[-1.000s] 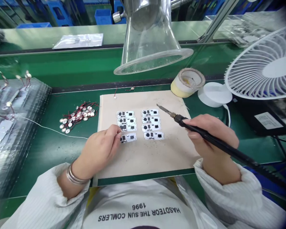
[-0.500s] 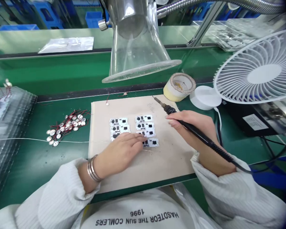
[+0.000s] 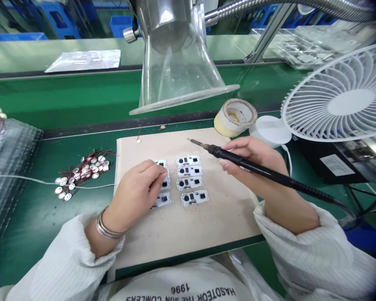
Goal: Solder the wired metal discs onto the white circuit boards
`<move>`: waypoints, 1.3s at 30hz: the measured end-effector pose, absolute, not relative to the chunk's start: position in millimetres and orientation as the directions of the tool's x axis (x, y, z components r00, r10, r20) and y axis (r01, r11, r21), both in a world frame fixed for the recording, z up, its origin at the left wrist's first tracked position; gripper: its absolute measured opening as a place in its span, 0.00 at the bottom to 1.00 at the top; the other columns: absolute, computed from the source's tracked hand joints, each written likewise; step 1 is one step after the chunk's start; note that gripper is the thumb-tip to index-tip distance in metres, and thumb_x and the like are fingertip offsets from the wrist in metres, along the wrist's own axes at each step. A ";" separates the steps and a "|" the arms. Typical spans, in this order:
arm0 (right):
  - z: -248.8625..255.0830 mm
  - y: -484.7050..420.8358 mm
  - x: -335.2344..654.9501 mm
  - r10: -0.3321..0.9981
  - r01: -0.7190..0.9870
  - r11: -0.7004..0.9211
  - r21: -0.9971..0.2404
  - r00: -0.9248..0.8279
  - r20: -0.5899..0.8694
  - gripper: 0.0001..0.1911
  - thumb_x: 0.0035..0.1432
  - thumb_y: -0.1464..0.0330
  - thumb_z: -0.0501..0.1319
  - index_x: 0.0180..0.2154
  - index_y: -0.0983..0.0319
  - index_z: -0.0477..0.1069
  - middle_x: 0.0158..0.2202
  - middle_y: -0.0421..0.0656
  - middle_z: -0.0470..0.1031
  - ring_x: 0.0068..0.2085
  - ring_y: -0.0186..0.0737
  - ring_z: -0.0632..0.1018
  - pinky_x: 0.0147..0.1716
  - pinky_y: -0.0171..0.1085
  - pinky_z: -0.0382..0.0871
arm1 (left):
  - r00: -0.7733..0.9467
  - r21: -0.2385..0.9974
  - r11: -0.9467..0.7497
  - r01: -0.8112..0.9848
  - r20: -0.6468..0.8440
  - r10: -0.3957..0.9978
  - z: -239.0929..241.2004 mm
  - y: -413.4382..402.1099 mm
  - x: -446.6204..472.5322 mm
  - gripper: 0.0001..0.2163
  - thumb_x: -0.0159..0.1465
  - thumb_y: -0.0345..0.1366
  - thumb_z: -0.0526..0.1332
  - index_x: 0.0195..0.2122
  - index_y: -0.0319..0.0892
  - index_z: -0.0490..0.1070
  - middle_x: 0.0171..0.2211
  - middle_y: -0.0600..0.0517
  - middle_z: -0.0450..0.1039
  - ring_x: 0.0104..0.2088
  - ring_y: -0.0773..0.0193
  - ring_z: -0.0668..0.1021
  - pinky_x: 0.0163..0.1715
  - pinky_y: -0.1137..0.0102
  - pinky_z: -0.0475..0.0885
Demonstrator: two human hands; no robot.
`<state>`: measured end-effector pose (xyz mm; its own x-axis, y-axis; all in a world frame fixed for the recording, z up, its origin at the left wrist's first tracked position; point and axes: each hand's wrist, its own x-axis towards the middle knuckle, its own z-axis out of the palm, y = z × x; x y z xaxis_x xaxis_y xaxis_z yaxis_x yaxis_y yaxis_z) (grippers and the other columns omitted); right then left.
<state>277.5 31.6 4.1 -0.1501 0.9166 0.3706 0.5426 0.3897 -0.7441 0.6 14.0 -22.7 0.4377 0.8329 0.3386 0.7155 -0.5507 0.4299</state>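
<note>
My right hand point(image 3: 253, 159) is wrapped round the black handle of a soldering iron point(image 3: 238, 161), whose metal tip points left above the board sheet. My left hand point(image 3: 141, 188) is closed in a pinch over the left column of small white circuit boards point(image 3: 163, 198), hiding part of them. A thin pale solder wire point(image 3: 84, 187) runs in from the left to this hand, and a short end shows past the fingertips. Beside it, the right column of white circuit boards point(image 3: 189, 183) lies uncovered on the beige work sheet point(image 3: 181, 234).
Small round discs with red wires point(image 3: 87, 169) lie heaped at left, near stacked clear trays point(image 3: 12, 167). A clear fume hood point(image 3: 178, 79) hangs overhead. At the back right stand a tape roll point(image 3: 235, 117) and a white fan point(image 3: 341, 96).
My left hand has moved left from the right column of boards to the left column, its fingers now pinched. The soldering iron has swung lower and its tip has moved left.
</note>
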 end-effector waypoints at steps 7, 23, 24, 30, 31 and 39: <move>-10.5 43.4 271.3 0.946 0.320 0.297 -0.900 0.027 0.322 0.05 0.58 0.67 0.67 0.36 0.61 0.73 0.21 0.37 0.77 0.18 0.33 0.74 0.16 0.30 0.69 | 0.319 0.411 -0.475 0.778 0.394 0.862 -29.8 16.1 -5.3 0.05 0.68 0.30 0.56 0.35 0.41 0.71 0.28 0.52 0.75 0.28 0.64 0.76 0.28 0.70 0.70; 12.9 49.6 257.6 0.913 0.550 0.378 -0.744 -0.090 0.397 0.07 0.52 0.69 0.70 0.36 0.58 0.78 0.29 0.38 0.79 0.22 0.33 0.75 0.20 0.32 0.71 | 0.338 0.272 -0.479 0.834 0.434 0.835 -30.6 9.1 -17.6 0.06 0.68 0.34 0.58 0.34 0.41 0.71 0.23 0.55 0.72 0.24 0.65 0.74 0.25 0.71 0.66; 15.7 52.4 255.0 0.920 0.557 0.368 -0.744 -0.104 0.377 0.07 0.52 0.69 0.70 0.36 0.57 0.79 0.29 0.38 0.80 0.23 0.33 0.75 0.20 0.32 0.71 | 0.341 0.260 -0.478 0.839 0.433 0.834 -30.8 8.7 -18.0 0.06 0.68 0.33 0.58 0.34 0.41 0.71 0.23 0.55 0.72 0.24 0.65 0.74 0.24 0.71 0.65; -9.7 54.8 247.3 0.880 0.375 0.437 -0.818 0.010 0.475 0.02 0.59 0.66 0.66 0.35 0.57 0.75 0.27 0.40 0.76 0.22 0.35 0.74 0.19 0.36 0.68 | 0.374 0.259 -0.512 0.819 0.436 0.819 -33.1 6.3 -20.5 0.05 0.68 0.33 0.58 0.36 0.40 0.72 0.26 0.54 0.75 0.26 0.65 0.76 0.28 0.70 0.68; -15.2 53.1 247.2 0.874 0.355 0.451 -0.819 0.011 0.486 0.02 0.59 0.67 0.66 0.35 0.56 0.75 0.27 0.39 0.76 0.22 0.35 0.74 0.19 0.36 0.68 | 0.372 0.266 -0.511 0.817 0.433 0.821 -33.0 5.8 -20.7 0.05 0.68 0.33 0.59 0.36 0.40 0.72 0.26 0.54 0.75 0.26 0.65 0.76 0.28 0.70 0.68; -22.4 48.8 245.7 0.824 0.334 0.550 -0.765 -0.071 0.562 0.04 0.56 0.73 0.65 0.33 0.57 0.74 0.23 0.38 0.73 0.19 0.33 0.71 0.16 0.35 0.64 | 0.379 0.304 -0.502 0.810 0.381 0.843 -33.0 6.7 -19.2 0.07 0.68 0.32 0.58 0.34 0.39 0.73 0.23 0.53 0.71 0.23 0.65 0.72 0.26 0.69 0.66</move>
